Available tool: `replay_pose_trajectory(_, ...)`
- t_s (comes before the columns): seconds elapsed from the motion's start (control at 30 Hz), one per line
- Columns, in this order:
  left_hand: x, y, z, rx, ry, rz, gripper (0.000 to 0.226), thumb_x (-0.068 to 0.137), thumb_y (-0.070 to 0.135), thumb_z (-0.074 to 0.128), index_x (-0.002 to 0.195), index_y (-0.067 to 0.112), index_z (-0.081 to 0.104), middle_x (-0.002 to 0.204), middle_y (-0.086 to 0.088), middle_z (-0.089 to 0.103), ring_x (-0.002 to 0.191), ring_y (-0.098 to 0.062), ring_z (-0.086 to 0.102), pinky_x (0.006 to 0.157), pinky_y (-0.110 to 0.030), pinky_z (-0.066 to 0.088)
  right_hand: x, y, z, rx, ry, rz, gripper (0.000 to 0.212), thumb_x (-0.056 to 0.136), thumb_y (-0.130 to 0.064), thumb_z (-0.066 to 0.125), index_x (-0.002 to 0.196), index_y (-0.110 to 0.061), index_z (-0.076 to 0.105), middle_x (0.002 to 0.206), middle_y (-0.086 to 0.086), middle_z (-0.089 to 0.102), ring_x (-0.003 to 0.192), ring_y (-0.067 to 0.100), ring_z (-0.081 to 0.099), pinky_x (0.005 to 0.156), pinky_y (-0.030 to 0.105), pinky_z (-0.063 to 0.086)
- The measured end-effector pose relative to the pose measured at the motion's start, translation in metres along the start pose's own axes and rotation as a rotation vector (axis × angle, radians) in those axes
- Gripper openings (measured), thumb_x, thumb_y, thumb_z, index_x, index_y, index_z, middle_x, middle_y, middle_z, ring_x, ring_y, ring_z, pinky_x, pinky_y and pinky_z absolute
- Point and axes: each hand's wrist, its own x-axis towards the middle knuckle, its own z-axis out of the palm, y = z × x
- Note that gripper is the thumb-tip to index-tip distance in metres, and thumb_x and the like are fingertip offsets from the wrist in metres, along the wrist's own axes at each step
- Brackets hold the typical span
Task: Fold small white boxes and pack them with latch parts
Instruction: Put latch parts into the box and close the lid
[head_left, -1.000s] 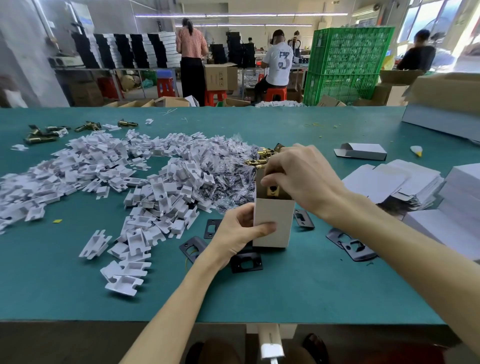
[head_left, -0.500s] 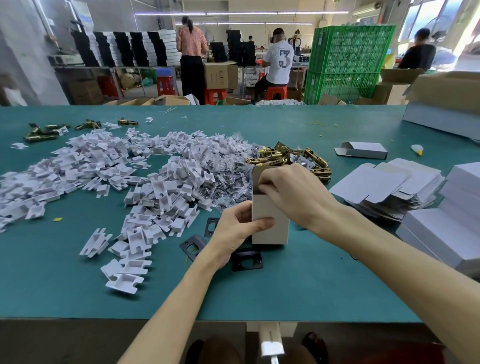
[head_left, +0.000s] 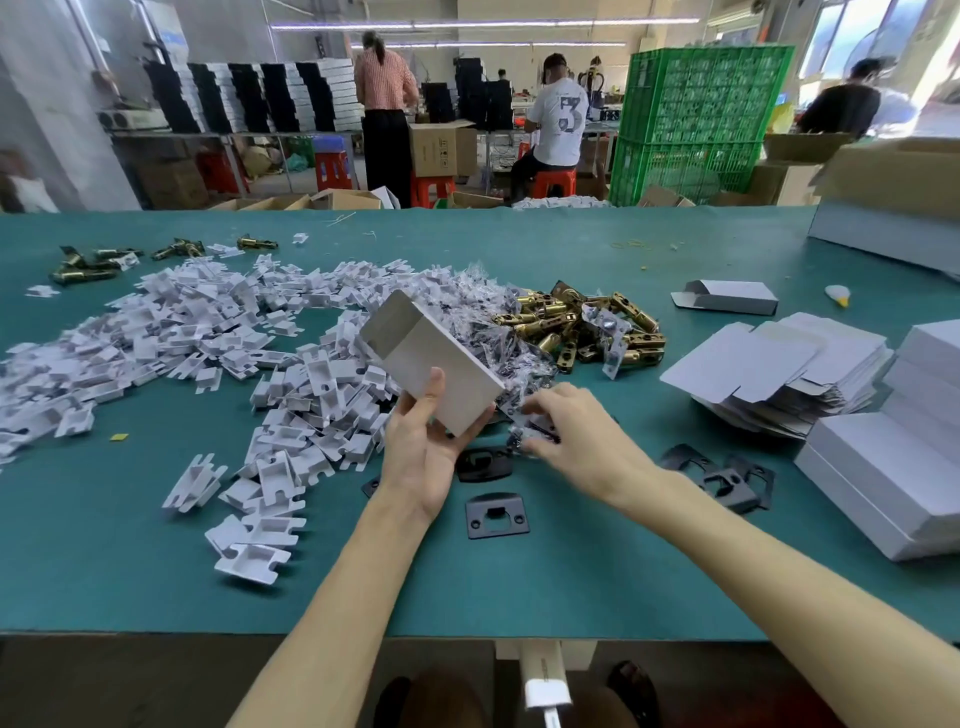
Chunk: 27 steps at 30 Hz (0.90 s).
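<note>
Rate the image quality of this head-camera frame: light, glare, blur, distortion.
Head view: even overhead light, only soft shadows on the table; windows top right blown out; wide-angle stretch lengthens the forearms toward the corners; white box in the left hand sharp; fingertips of the right hand smear over clear packets, grip unclear.

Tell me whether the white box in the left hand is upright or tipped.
Tipped: the white box, gripped by the left hand, slants with its open end up and leftward.
</note>
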Motion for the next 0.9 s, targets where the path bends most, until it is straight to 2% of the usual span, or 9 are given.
replay_pose_trajectory(0.07,0.0,-0.001,0.001,-0.011,-0.002,-0.007,0.051,0.089,0.024,0.072,0.137,0.014,0.058,0.13,-0.016,0.068,0.116,-0.03,0.069,0.091,-0.055,0.06,-0.002,0.004,0.015,-0.05,-0.022,-0.003,0.046,0.096,-0.037,0.067,0.135,-0.015,0.056,0.129,0.005,0.054,0.123,0.025,0.042,0.103,0.036,0.04)
replay_pose_trajectory(0.13,-0.001,-0.002,0.003,0.008,-0.002,-0.019,0.049,0.089,0.023,0.072,0.135,0.013,0.057,0.129,-0.017,0.069,0.116,-0.032,0.069,0.091,-0.057,0.06,-0.003,0.008,0.024,-0.11,0.017,-0.034,0.044,0.098,-0.038,0.065,0.134,-0.014,0.058,0.129,0.004,0.055,0.122,0.025,0.041,0.103,0.035,0.039)
replay_pose_trajectory(0.23,-0.003,-0.004,0.004,0.089,-0.021,-0.024,0.051,0.087,0.023,0.073,0.134,0.01,0.058,0.129,-0.017,0.07,0.118,-0.036,0.069,0.089,-0.057,0.061,-0.002,0.01,0.028,-0.289,0.071,-0.134,0.03,0.102,-0.032,0.059,0.126,-0.014,0.064,0.123,0.002,0.058,0.116,0.024,0.045,0.1,0.034,0.041)
replay_pose_trajectory(0.3,-0.005,-0.004,0.005,0.147,-0.042,-0.018,0.053,0.086,0.025,0.075,0.134,0.009,0.059,0.127,-0.016,0.072,0.113,-0.033,0.072,0.083,-0.051,0.063,-0.002,0.011,0.027,-0.374,0.066,-0.182,0.024,0.102,-0.026,0.055,0.121,-0.014,0.065,0.12,0.001,0.059,0.114,0.023,0.048,0.096,0.031,0.041)
replay_pose_trajectory(0.43,-0.006,-0.006,0.005,0.251,-0.065,-0.008,0.046,0.085,0.023,0.077,0.127,0.009,0.065,0.121,-0.015,0.075,0.108,-0.029,0.074,0.08,-0.047,0.064,-0.006,0.011,0.021,-0.349,0.072,-0.173,0.017,0.1,-0.021,0.053,0.103,-0.009,0.064,0.111,0.007,0.062,0.106,0.028,0.053,0.089,0.034,0.042)
replay_pose_trajectory(0.53,-0.007,-0.008,0.005,0.311,-0.078,-0.011,0.043,0.081,0.021,0.079,0.121,0.01,0.069,0.117,-0.011,0.077,0.103,-0.024,0.075,0.08,-0.04,0.063,-0.012,0.013,0.013,-0.188,0.105,-0.067,0.016,0.101,-0.018,0.05,0.099,-0.009,0.063,0.101,0.007,0.065,0.097,0.029,0.057,0.076,0.037,0.042)
replay_pose_trajectory(0.67,-0.009,-0.01,0.008,0.376,-0.13,-0.022,0.043,0.079,0.02,0.081,0.12,0.01,0.071,0.115,-0.008,0.078,0.101,-0.02,0.075,0.076,-0.031,0.061,-0.017,0.023,-0.006,0.087,0.243,0.101,0.017,0.101,-0.012,0.052,0.107,-0.011,0.067,0.097,0.007,0.071,0.086,0.028,0.065,0.079,0.045,0.054)
replay_pose_trajectory(0.8,-0.01,-0.013,0.008,0.529,-0.208,-0.016,0.05,0.077,0.021,0.087,0.123,0.012,0.07,0.117,-0.007,0.078,0.111,-0.026,0.073,0.091,-0.041,0.062,-0.017,0.019,-0.037,0.438,0.417,0.135,0.024,0.103,-0.008,0.054,0.118,-0.025,0.062,0.086,0.004,0.071,0.068,0.017,0.067,0.058,0.029,0.053)
replay_pose_trajectory(0.9,-0.011,-0.016,0.008,0.602,-0.272,-0.003,0.05,0.075,0.019,0.089,0.122,0.014,0.072,0.117,-0.006,0.078,0.112,-0.025,0.073,0.093,-0.039,0.061,-0.015,0.005,-0.058,0.551,0.522,0.036,0.023,0.102,-0.005,0.055,0.118,-0.018,0.065,0.087,0.001,0.07,0.069,0.015,0.07,0.056,0.026,0.055)
